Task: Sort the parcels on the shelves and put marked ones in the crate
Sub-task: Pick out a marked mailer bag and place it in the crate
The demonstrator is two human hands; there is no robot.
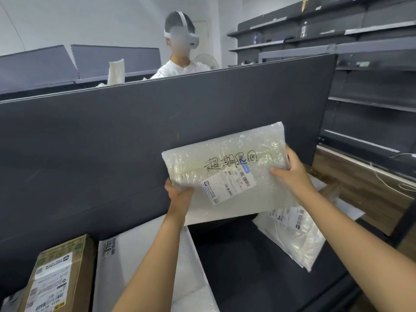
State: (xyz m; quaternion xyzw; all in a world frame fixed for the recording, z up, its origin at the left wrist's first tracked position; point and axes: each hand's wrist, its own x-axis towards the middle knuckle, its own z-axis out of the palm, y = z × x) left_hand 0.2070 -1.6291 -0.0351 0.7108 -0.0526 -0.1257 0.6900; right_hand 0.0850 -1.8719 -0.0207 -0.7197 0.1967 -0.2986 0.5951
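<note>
I hold a flat bubble-wrap parcel point(227, 170) up in front of the dark shelf back panel point(90, 143). Black handwritten characters and a white shipping label sit on its face. My left hand point(179, 195) grips its lower left corner, thumb on the front. My right hand point(292, 172) grips its right edge, thumb on the front and fingers curled behind. Below it on the dark shelf point(247, 266) lies another clear bubble-wrap parcel point(292, 235) with labels. No crate is in view.
A brown cardboard box point(58, 275) with labels and a large white flat parcel point(144, 262) lie at the lower left. A person in a white shirt point(180, 66) stands behind the panel. Grey shelving point(371, 64) fills the right side; wood floor shows beyond.
</note>
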